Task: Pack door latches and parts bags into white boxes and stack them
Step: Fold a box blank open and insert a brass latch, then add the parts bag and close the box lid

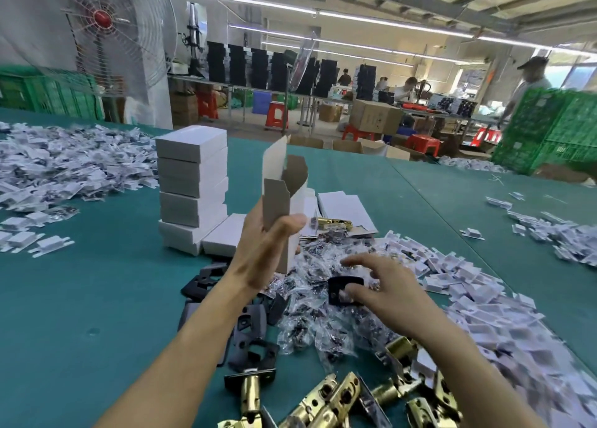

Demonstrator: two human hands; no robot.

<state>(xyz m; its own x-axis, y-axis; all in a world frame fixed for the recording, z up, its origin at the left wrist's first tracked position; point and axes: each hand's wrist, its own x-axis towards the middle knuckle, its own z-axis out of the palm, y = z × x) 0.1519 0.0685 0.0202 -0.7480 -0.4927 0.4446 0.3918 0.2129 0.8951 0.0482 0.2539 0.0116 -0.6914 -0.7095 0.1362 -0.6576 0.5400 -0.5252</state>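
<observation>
While left hand (268,243) holds open-topped box (286,185), right hand (387,290) pinches black plate (336,288).

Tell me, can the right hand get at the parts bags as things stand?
Probably yes: the right hand hovers just above the parts bags, nothing between them. But its fingers pinch a black plate, so grabbing a bag too may be awkward.

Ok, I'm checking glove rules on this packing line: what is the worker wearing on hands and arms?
Nothing that shows. Both the left hand and the right hand are bare, without gloves, rings or a watch, and the left forearm and right forearm are uncovered to the picture's lower edge; no sleeve comes into view.
</observation>
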